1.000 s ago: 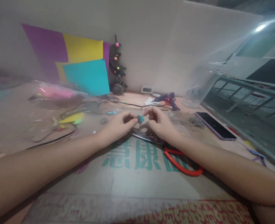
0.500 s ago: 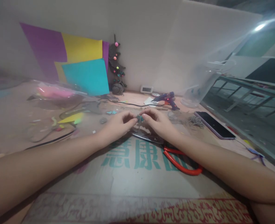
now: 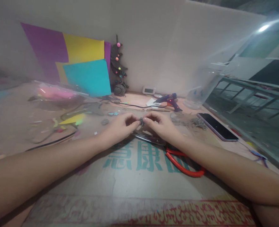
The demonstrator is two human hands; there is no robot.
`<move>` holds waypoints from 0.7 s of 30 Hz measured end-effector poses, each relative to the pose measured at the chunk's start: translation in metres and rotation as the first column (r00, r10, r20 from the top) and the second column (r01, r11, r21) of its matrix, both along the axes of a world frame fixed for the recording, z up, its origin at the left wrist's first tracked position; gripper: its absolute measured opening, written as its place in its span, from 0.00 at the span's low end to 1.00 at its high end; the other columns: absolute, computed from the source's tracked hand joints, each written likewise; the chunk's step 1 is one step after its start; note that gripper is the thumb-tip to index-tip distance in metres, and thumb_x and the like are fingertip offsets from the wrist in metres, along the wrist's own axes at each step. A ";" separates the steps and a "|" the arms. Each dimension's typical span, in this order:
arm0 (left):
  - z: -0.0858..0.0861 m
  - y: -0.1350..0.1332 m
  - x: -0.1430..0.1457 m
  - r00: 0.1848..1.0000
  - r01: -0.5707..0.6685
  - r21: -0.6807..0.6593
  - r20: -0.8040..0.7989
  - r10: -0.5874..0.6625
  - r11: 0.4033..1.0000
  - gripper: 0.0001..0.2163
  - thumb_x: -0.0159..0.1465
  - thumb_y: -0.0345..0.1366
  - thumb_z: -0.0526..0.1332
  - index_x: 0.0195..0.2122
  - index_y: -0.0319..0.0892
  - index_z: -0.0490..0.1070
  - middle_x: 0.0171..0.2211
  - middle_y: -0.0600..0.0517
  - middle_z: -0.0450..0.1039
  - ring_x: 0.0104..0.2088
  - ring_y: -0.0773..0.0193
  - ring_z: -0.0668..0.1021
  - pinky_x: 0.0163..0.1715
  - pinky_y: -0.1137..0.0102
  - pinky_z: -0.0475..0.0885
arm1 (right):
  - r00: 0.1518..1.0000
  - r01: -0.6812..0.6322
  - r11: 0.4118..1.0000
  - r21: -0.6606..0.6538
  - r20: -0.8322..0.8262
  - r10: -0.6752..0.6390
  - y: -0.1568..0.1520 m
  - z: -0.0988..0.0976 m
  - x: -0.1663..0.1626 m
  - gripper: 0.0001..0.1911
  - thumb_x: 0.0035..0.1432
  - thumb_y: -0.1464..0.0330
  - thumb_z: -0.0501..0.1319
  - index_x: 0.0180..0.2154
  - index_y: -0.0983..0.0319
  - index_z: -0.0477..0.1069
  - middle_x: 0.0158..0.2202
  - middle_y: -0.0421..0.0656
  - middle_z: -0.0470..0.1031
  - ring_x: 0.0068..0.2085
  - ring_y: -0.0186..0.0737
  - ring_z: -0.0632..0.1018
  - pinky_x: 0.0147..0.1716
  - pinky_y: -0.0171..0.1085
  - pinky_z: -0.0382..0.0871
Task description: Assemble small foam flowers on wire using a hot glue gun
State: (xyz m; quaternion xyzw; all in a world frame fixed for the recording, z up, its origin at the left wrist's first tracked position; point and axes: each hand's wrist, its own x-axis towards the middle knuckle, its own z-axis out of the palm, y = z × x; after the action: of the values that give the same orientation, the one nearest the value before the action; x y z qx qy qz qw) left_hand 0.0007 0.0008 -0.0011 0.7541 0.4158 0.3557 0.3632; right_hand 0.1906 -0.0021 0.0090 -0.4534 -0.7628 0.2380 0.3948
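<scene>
Between my two hands is a small dark grey-green bundle that looks like twisted cord. My left hand pinches its left side with thumb and fingertips. On the other side my right hand pinches it the same way, and the fingers partly hide it. Just below my hands, scissors with red handles lie on the printed cardboard, partly under my right wrist. A loose pile of grey cord sits to the right of my right hand.
A phone lies at the right edge. Behind my hands are a glue gun with a red light, a small white clock and a clear jug. Coloured sheets and a decorated dark tree lean on the wall. Scraps lie at left.
The small bundle has turned between my fingertips: its teal part and the strand hanging below it no longer show. My hands stay in nearly the same place.
</scene>
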 end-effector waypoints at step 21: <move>-0.001 0.001 0.000 1.000 0.005 -0.021 0.028 -0.004 1.000 0.11 0.63 0.44 0.58 0.32 0.41 0.69 0.26 0.54 0.73 0.21 0.69 0.70 0.21 0.74 0.63 | 0.999 -0.024 1.000 -0.019 -0.034 0.023 0.001 -0.003 0.000 0.08 0.59 0.64 0.59 0.33 0.62 0.70 0.30 0.40 0.75 0.33 0.36 0.74 0.34 0.35 0.68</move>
State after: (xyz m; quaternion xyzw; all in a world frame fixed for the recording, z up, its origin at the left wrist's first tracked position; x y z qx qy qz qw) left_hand 0.0010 0.0019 -0.0018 0.7460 0.4126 0.3610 0.3780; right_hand 0.1906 -0.0013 0.0060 -0.4442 -0.7588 0.2577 0.4006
